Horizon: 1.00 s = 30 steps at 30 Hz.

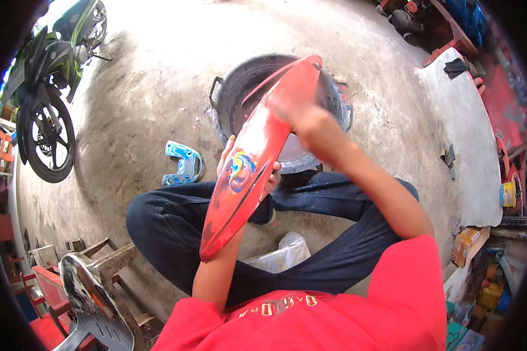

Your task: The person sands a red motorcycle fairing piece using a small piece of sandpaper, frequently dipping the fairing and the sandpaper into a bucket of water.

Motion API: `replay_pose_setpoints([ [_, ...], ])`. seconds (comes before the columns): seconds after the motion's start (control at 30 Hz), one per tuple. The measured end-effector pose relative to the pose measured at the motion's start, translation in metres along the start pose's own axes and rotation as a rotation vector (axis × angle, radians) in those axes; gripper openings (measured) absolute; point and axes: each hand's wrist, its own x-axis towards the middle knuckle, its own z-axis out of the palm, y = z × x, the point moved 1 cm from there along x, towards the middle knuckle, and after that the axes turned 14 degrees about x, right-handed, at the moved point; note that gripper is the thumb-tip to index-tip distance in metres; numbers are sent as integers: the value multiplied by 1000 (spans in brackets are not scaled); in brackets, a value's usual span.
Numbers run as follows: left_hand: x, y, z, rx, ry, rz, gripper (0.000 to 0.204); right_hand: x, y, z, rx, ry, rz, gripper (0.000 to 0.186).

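A long red panel point(249, 193) with a colourful decal is tilted diagonally across my lap and above a dark round tub point(222, 102). My left hand point(271, 180) holds it from beneath, fingers curled round both edges near the middle. My right hand point(313, 128) is on or just over the panel’s upper part, blurred by motion, so its fingers and anything in them are unclear. A blue-and-white patterned piece point(173, 175) lies on the concrete beside my knee. A white plastic bundle point(293, 248) lies between my legs.
A motorcycle point(50, 123) stands at upper left. A damaged grey moulded part point(88, 292) and red frames sit at lower left. A long pale board point(468, 164), a cardboard box point(468, 245) and clutter line the right side. The concrete floor point(146, 105) surrounds the tub.
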Motion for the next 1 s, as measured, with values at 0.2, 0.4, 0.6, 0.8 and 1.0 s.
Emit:
replay_pose_setpoints([
  [0.2, 0, -2, 1, -13, 30, -19, 92, 4, 2, 10, 201, -67, 130, 39],
  [0.4, 1, -7, 3, -13, 205, 210, 74, -5, -40, 27, 281, -236, -160, 42],
  [0.6, 1, -13, 11, 103, 214, 65, 62, 0, -17, 16, 239, -205, 51, 54],
  [0.8, -2, -17, -5, 71, 189, 202, 51, 2, -17, 11, 238, -258, -76, 55],
  [1.0, 2, -21, -50, 173, 567, 351, 49, -4, -27, 15, 237, -267, -150, 51],
])
